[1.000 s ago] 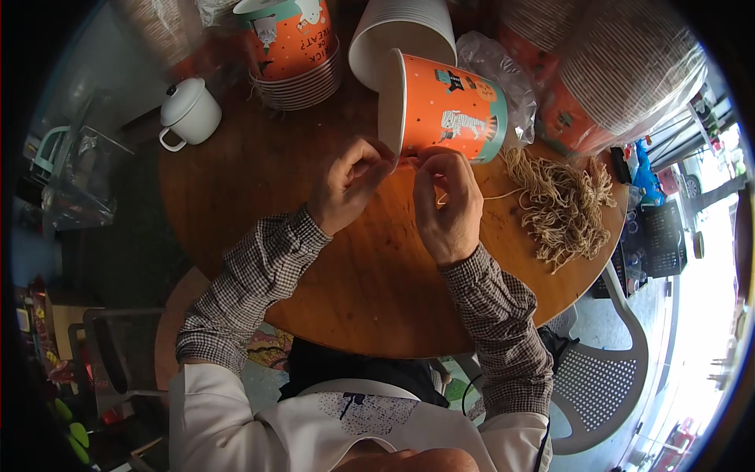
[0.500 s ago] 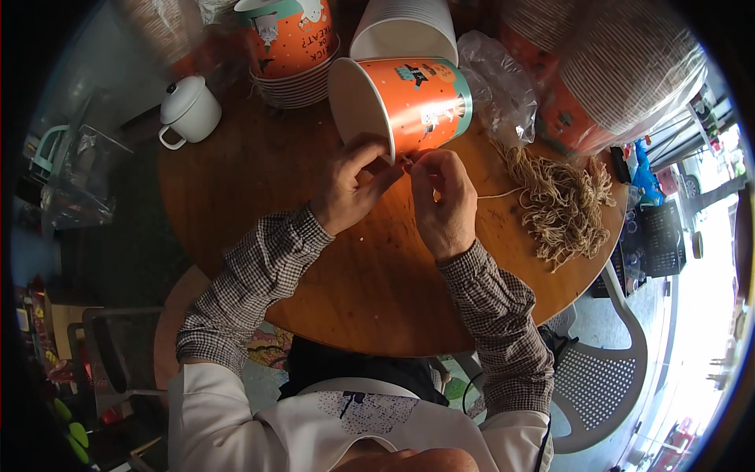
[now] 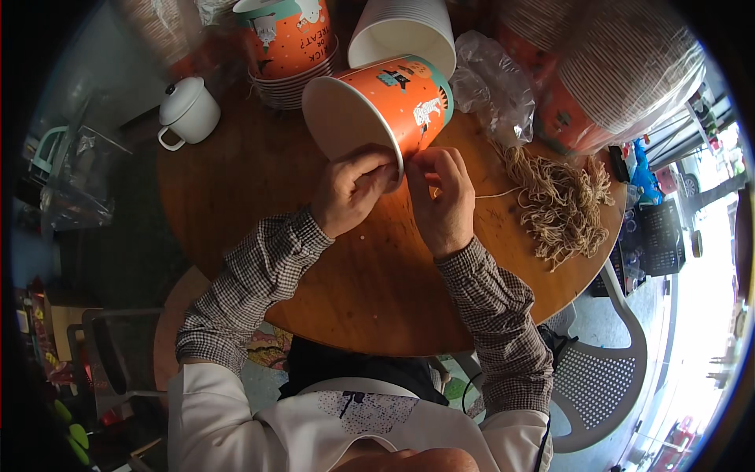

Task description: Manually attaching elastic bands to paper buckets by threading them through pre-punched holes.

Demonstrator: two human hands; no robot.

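An orange paper bucket (image 3: 413, 106) with teal trim and cartoon figures lies tilted on its side, its white mouth facing left and toward me. At the near part of its rim, my left hand (image 3: 350, 189) is closed, with fingers reaching inside the mouth and the thumb near the edge. My right hand (image 3: 444, 197) pinches close against the bucket's outer side, just right of the rim. A thin beige string (image 3: 495, 193) runs from it to a tangled bundle of strings (image 3: 562, 208) on the right. The fingertips' exact hold on the string is hidden.
Behind the bucket lies a stack of white buckets (image 3: 405, 35), with a stack of orange ones (image 3: 291, 47) to its left. A clear plastic bag (image 3: 495, 90) and wrapped bucket stacks (image 3: 629, 71) stand right. A white lidded mug (image 3: 193, 118) sits at the wooden table's (image 3: 370, 307) left edge.
The bucket has turned and shifted left, so its mouth faces more toward me. My left hand now reaches further inside the rim. My right hand has barely moved.
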